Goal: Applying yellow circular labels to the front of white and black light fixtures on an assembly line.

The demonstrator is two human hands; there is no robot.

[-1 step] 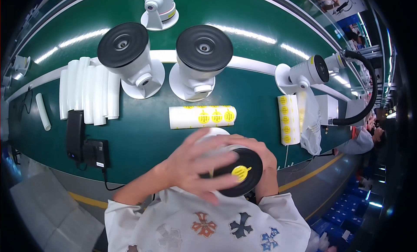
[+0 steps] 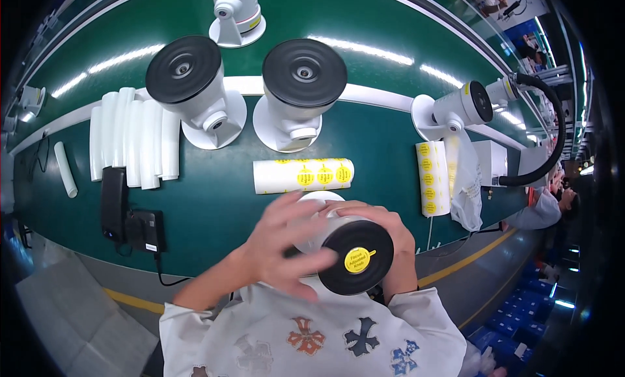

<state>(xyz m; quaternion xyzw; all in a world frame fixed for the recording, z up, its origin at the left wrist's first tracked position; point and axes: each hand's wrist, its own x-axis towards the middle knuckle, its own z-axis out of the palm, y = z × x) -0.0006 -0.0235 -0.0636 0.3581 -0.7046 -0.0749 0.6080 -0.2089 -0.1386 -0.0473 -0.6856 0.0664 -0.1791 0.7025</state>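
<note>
**Both hands on a white camera with a yellow sticker on its black face**

Nothing much has shifted since the earlier frame: both hands keep their hold on the camera (image 2: pixel 338 243), and the sticker (image 2: pixel 357 260) sits at the same spot on its black front.

That camera is held close to the person's chest, at the near edge of the green bench (image 2: pixel 215 201), its round black face turned up toward the viewer. Its white body is mostly hidden behind the fingers. The left hand (image 2: pixel 283 247) lies over the body with fingers spread wide and curved around it, thumb side toward the black face. The right hand (image 2: pixel 384 237) wraps over the top and far side, fingers closed against the housing, wrist running down beside the black disc. A round yellow sticker with a small tab sits at the middle of the disc.

Just beyond the hands lies a sticker roll (image 2: pixel 303 176), white with yellow dots. Further out from the hands stand two finished cameras (image 2: pixel 195 91) (image 2: pixel 301 91) on round bases. Out past the right hand lies a second sticker strip (image 2: pixel 428 178), with a smaller camera (image 2: pixel 459 107) beyond it. Well off the left hand are white tubes (image 2: pixel 133 143) and a black power adapter (image 2: pixel 130 221).
</note>
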